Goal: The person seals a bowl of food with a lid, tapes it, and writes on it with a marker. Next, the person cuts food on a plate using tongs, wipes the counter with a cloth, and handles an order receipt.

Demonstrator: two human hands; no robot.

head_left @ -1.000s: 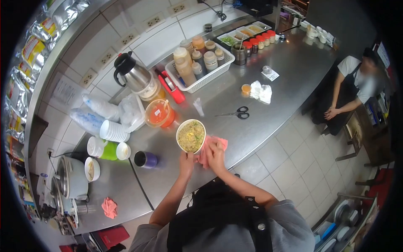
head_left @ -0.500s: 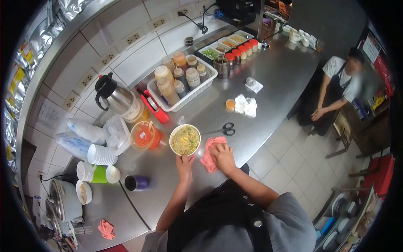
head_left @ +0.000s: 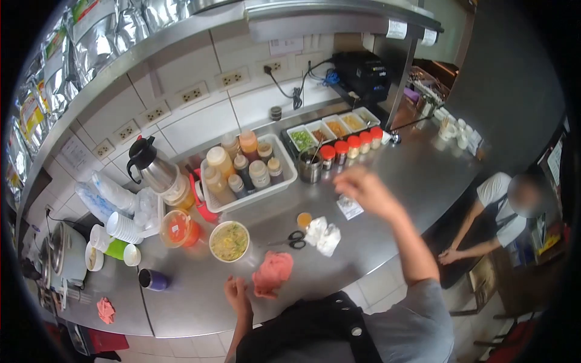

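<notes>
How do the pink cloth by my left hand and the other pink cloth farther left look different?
The near cloth shows larger and more loosely spread; the far cloth looks smaller and more bunched up. The near cloth lies beside your left hand; the far cloth lies farther left, toward the cooker. Both are pink, rumpled and on the metal counter.
</notes>
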